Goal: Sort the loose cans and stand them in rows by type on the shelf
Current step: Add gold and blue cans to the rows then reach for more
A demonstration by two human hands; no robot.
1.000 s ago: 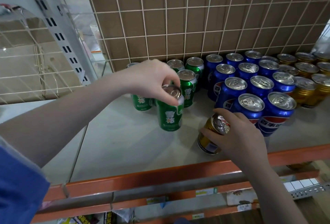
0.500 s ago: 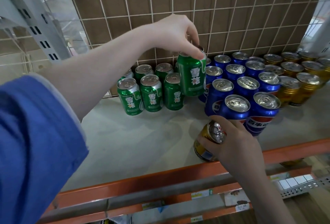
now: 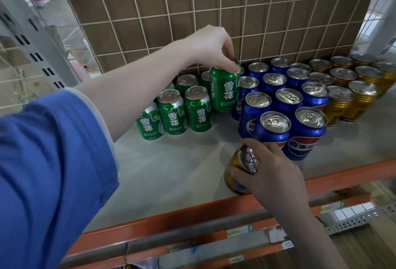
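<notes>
Left hand (image 3: 211, 47) comes in from the left edge of the frame, blue sleeve (image 3: 49, 172) rolled up, and its fingers (image 3: 230, 66) are curled down over the top rim of a green aluminium can with white lettering (image 3: 224, 91), pinching it from above. That can is upright, mid-frame, right between the group of standing green cans (image 3: 171, 112) on its left and the block of blue cola cans with silver lids (image 3: 287, 106) on its right. Can't tell whether its base is actually down on the shelf or just above it.

Right hand (image 3: 276, 174) is lower down, right of centre, wrapped round a gold can with a silver pull-tab lid (image 3: 240, 168). Fingers are closed on the can's body, thumb side near the lid. This can is tilted, lid leaning toward the camera, sitting near the front of the pale grey shelf board (image 3: 167, 172) just behind the orange steel front beam (image 3: 192, 215), and just in front of the nearest blue cans.

More gold cans (image 3: 351, 88) stand in rows at the right of the frame beside the blue ones. A white wire mesh panel (image 3: 192, 11) over brown cardboard backs the shelf.
</notes>
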